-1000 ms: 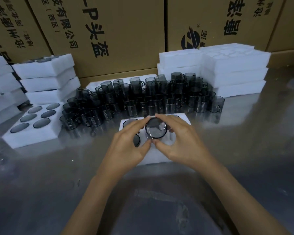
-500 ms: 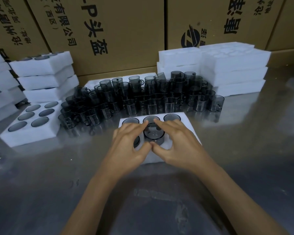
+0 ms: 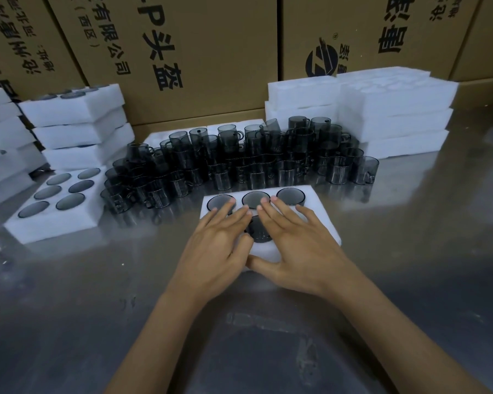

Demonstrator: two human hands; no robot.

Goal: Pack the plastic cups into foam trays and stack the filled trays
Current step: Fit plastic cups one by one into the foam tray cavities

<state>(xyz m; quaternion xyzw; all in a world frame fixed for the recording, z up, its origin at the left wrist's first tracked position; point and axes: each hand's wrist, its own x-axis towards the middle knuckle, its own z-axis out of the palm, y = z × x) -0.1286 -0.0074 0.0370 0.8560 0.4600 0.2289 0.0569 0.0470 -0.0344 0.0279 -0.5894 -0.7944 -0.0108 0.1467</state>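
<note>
Both your hands lie flat on the foam tray [image 3: 320, 223] in front of you, left hand [image 3: 215, 248] and right hand [image 3: 299, 251] with straight fingers grasping nothing, pressing beside a smoky cup [image 3: 258, 230] seated in the near row. Three cups fill the far row; loose cups [image 3: 239, 157] crowd the steel table [image 3: 69, 308] behind.

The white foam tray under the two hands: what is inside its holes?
In the white foam tray, three dark transparent plastic cups fill the back row, and one more cup sits front middle. The left hand and right hand cover the other front holes.
</note>
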